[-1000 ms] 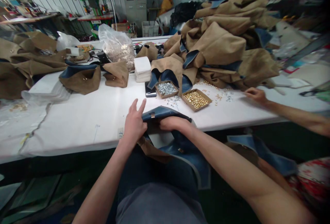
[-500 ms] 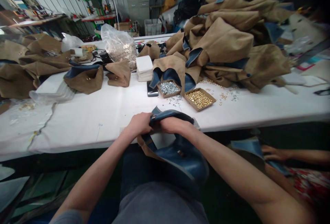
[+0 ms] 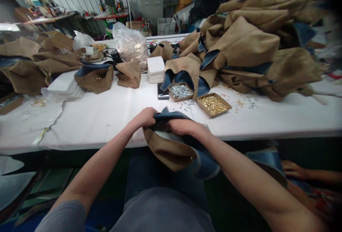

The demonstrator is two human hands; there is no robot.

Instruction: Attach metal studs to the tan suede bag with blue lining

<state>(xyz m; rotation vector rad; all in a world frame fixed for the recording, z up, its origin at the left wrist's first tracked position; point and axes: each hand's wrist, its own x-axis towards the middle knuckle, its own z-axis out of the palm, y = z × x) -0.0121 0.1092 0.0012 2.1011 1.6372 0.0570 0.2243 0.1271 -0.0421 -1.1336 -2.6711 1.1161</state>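
A brown fabric bag [image 3: 171, 150] with a blue lining hangs over the table's front edge in front of my body. Its far rim is pinched in my left hand [image 3: 146, 117], thumb and fingers closed on the blue edge. My right hand [image 3: 179, 126] reaches into the bag's mouth with curled fingers; their tips are hidden, so what they hold cannot be made out. Beneath that hand, a pale flat piece [image 3: 167, 134] shows inside the bag. Beyond it stand a cardboard tray of gold studs [image 3: 213, 104] and a tray of silver studs [image 3: 181, 91].
A heap of brown bags [image 3: 245, 43] fills the right rear of the white table [image 3: 88, 118]. More bags [image 3: 26, 72] lie left. A phone [image 3: 163, 92], a white card stack [image 3: 156, 69] and a plastic sack [image 3: 132, 45] stand mid-table. Another person's hand [image 3: 294, 169] is at right.
The bag's near side has risen and folded inward, so its brown outside now shows where blue lining did. Both hands stay at the rim and mouth. The view has shifted slightly left.
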